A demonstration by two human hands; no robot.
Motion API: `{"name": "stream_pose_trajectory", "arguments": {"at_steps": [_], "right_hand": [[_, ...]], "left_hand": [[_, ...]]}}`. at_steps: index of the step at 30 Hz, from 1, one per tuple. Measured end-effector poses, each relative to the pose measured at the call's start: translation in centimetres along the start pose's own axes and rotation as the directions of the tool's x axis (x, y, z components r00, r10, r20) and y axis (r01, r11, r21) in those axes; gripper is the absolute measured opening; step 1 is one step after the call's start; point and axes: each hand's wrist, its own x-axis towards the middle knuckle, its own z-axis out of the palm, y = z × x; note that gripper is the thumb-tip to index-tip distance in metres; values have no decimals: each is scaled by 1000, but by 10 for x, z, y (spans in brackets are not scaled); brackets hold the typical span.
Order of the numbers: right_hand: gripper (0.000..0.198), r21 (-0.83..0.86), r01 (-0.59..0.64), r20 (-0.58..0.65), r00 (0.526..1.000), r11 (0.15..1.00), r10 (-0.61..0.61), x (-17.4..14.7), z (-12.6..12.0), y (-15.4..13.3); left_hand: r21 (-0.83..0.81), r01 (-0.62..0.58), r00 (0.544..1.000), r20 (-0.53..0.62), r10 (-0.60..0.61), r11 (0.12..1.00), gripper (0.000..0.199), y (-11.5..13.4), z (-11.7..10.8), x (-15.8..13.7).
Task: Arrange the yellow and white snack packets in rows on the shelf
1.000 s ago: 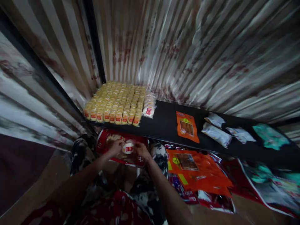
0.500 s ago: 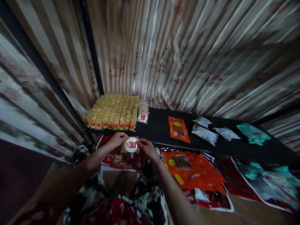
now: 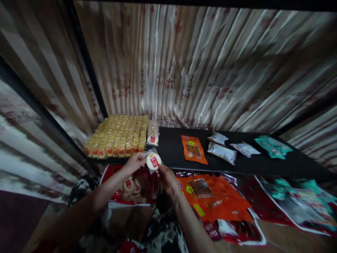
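Note:
A round white cracker in a clear wrapper with a red label (image 3: 153,161) is held up at the front edge of the black shelf. My left hand (image 3: 136,162) pinches the wrapper at its left side. At the lower right edge, my right hand (image 3: 166,175) grips it with closed fingers. Just behind it on the shelf stands a row of similar wrapped white crackers (image 3: 153,133). Beside that row are tight rows of small yellow wrapped snacks (image 3: 118,135) with red labels. Below my hands lies a red bag (image 3: 112,175) with more white crackers showing in it.
On the black shelf (image 3: 171,147) lie an orange packet (image 3: 194,149), several white packets (image 3: 221,152) and teal packets (image 3: 272,147). Larger orange (image 3: 216,196) and red-and-teal bags (image 3: 297,203) sit below its front edge. Striped curtain (image 3: 168,70) hangs behind, with dark posts at the left.
Both hands have raised the wrapped cracker from above the red bag to the shelf's front edge, beside the cracker row, and tilted it. The camera view has shifted.

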Motion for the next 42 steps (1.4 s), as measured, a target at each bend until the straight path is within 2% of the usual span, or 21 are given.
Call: {"name": "stream_pose_trajectory", "arguments": {"at_steps": [3, 5, 8, 10, 12, 15, 17, 20, 23, 25, 30, 37, 42], "right_hand": [[29, -74, 16, -33, 999, 997, -19, 5, -7, 4], [34, -239, 90, -75, 991, 967, -111, 9, -13, 2], [52, -521, 207, -123, 942, 828, -313, 18, -23, -7], [58, -605, 254, -77, 925, 755, -373, 26, -28, -15], [51, -598, 286, 8, 936, 749, -352, 36, -31, -21], [32, -518, 293, 94, 953, 803, -288, 52, -33, -23], [26, -476, 286, 94, 957, 832, -275, 63, -34, -22], [24, -485, 261, 26, 958, 835, -285, 80, -33, -21], [24, -547, 251, -16, 951, 799, -309, 97, -28, -27], [24, -606, 234, -26, 949, 761, -313, 105, -21, -33], [24, -739, 181, -23, 956, 649, -294, 123, -1, -45], [31, -851, 130, -44, 948, 509, -315, 139, 12, -44], [36, -866, 109, -55, 949, 489, -310, 142, 15, -45]], "left_hand": [[25, -6, 997, -81, 8, 1000, 27, -7, 13, 12], [90, -32, 992, -115, 42, 995, 26, -10, 20, 22], [245, -98, 987, -100, 125, 965, 26, -11, 28, 34], [313, -137, 982, -79, 170, 940, 26, -9, 32, 40], [346, -155, 979, -74, 192, 925, 27, -4, 35, 45], [398, -154, 973, -96, 208, 904, 30, 2, 41, 51], [449, -145, 961, -148, 234, 882, 36, 4, 45, 53], [490, -184, 926, -203, 317, 852, 50, 1, 52, 51], [504, -246, 906, -185, 381, 828, 58, -8, 61, 48], [536, -241, 910, -166, 381, 809, 58, -15, 67, 49], [605, -147, 950, -135, 283, 783, 57, -26, 73, 59], [603, -102, 965, -133, 226, 791, 58, -27, 76, 73], [607, -60, 974, -138, 180, 793, 59, -25, 76, 78]]}}
